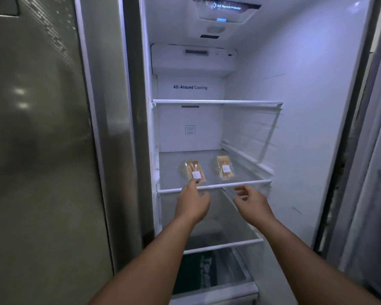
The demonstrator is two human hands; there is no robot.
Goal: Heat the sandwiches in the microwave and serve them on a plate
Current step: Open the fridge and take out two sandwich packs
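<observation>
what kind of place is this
Most likely a home kitchen, seen at an open fridge: glass shelves, two wrapped sandwiches on one shelf, and a closed steel door of a side-by-side unit alongside.

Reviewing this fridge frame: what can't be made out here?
- Label text on both wrapped sandwiches: too small, head view.
- Sandwich fillings: blurred by wrapping.
- Left hand contact with the near sandwich: fingers hide it.
- Bottom drawer contents: dark, forearms cross it.
- Open door: cut off at the right edge.
</observation>
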